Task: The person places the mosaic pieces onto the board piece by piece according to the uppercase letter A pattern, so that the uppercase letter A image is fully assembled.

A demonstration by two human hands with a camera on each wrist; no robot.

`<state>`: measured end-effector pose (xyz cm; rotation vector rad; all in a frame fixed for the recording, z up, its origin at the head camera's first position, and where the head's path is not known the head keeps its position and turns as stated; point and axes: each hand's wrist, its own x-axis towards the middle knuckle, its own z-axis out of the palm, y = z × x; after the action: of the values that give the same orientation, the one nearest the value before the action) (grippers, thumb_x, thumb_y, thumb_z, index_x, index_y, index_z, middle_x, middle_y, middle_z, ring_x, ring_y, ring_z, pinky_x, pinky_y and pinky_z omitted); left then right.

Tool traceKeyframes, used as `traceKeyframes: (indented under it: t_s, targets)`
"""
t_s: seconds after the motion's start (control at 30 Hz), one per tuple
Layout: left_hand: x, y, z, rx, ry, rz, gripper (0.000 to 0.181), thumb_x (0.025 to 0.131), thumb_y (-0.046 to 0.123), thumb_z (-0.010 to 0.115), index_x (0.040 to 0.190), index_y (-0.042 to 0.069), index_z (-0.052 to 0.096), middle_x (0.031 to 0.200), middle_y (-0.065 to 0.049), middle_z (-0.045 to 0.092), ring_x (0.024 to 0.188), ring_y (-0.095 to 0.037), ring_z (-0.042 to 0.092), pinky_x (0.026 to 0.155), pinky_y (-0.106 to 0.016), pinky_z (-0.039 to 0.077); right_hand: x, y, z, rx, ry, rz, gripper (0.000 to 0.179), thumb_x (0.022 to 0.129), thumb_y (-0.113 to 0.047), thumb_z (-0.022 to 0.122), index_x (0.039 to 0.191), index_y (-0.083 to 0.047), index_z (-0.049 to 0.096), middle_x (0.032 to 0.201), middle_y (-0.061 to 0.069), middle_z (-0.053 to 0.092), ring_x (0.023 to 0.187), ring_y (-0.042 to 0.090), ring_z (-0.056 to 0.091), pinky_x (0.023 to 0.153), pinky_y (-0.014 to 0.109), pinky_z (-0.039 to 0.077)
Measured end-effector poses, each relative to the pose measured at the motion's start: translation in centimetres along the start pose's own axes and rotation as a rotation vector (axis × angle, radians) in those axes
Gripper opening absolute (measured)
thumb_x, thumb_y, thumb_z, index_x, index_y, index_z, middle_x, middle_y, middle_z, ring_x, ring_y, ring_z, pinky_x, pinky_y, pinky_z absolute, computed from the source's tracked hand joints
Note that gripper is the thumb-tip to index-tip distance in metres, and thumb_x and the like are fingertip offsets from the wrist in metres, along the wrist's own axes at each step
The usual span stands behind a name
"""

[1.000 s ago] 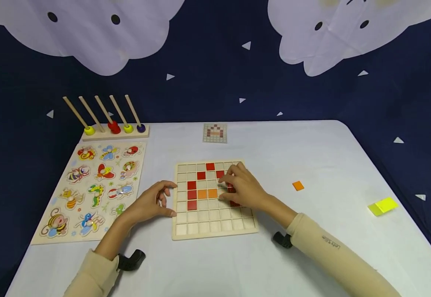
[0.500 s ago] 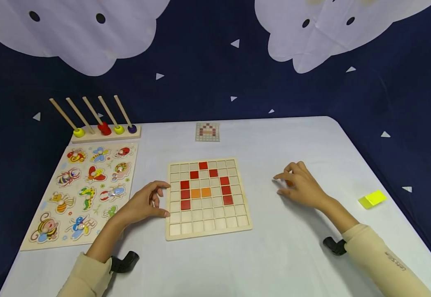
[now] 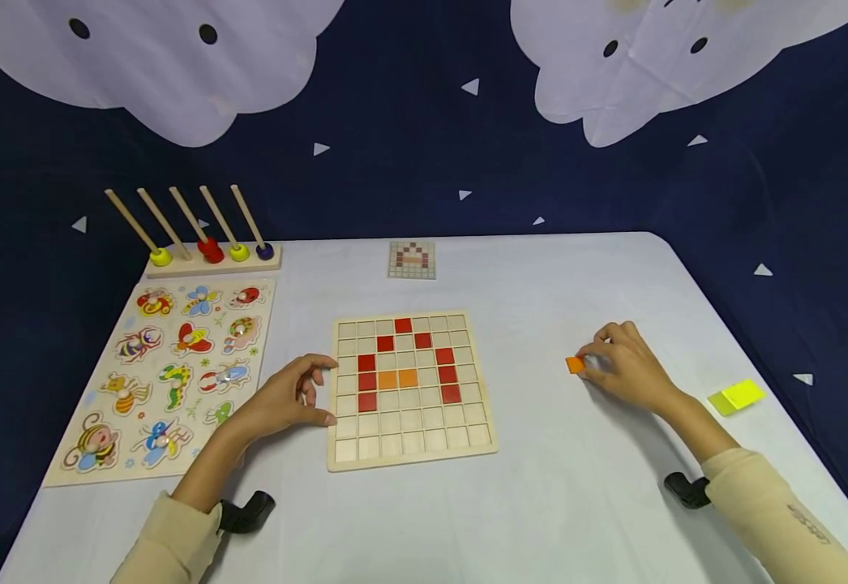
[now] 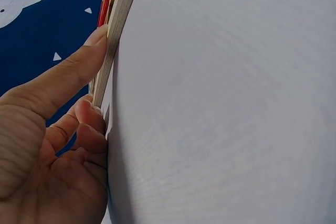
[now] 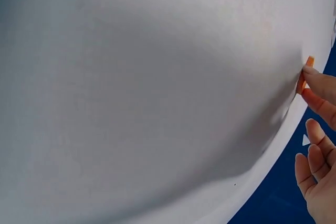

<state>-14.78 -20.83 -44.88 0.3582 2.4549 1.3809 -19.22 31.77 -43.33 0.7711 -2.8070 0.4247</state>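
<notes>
My right hand (image 3: 630, 367) pinches a small orange square tile (image 3: 575, 365) between thumb and fingertips, off to the right of the wooden grid board (image 3: 413, 444). In the right wrist view the orange tile (image 5: 305, 75) is seen edge-on, and the other fingers are loosely bent away from it. Red tiles (image 3: 444, 374) form a peaked outline on the board, with two orange tiles (image 3: 398, 379) side by side inside it. My left hand (image 3: 284, 403) rests its thumb and a spread fingertip against the board's left edge; the left wrist view shows the thumb (image 4: 79, 72) touching that edge.
A small pattern card (image 3: 412, 259) lies behind the board. To the left are an insect peg puzzle (image 3: 169, 349) and a bead stand with several wooden pegs (image 3: 214, 264). Yellow sticky notes (image 3: 736, 397) lie near the table's right side.
My right hand has moved right from over the board to the loose orange tile and now pinches it. My left hand stays at the board's left edge. The head view has shifted slightly.
</notes>
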Motion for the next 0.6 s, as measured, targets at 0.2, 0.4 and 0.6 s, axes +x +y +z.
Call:
traceKeyframes:
  t_s: [0.2, 0.4, 0.6]
  targets:
    - [0.1, 0.1, 0.2, 0.001, 0.004, 0.002, 0.075, 0.069, 0.011, 0.09, 0.133, 0.001, 0.051, 0.101, -0.011, 0.046, 0.073, -0.012, 0.049, 0.062, -0.024, 0.039, 0.3, -0.2, 0.5, 0.026, 0.042, -0.05, 0.02, 0.067, -0.012, 0.087, 0.081, -0.007, 0.074, 0.089, 0.004, 0.054, 0.087, 0.02, 0.038, 0.077, 0.035, 0.032]
    - [0.2, 0.3, 0.3, -0.001, 0.001, 0.004, 0.075, 0.07, 0.011, 0.09, 0.133, 0.0, 0.051, 0.102, -0.012, 0.047, 0.075, -0.014, 0.048, 0.063, -0.025, 0.038, 1.9, -2.3, 1.2, 0.07, 0.042, -0.096, 0.023, 0.066, -0.014, 0.089, 0.081, -0.008, 0.073, 0.089, 0.0, 0.053, 0.088, 0.016, 0.039, 0.077, 0.032, 0.032]
    - [0.1, 0.2, 0.4, -0.001, 0.004, -0.019, 0.075, 0.069, 0.011, 0.09, 0.133, 0.002, 0.051, 0.103, -0.011, 0.047, 0.076, -0.016, 0.047, 0.064, -0.025, 0.038, 4.5, -6.1, 2.3, 0.126, -0.01, -0.137, 0.022, 0.068, -0.015, 0.089, 0.082, -0.008, 0.073, 0.094, 0.002, 0.055, 0.091, 0.017, 0.041, 0.08, 0.036, 0.037]
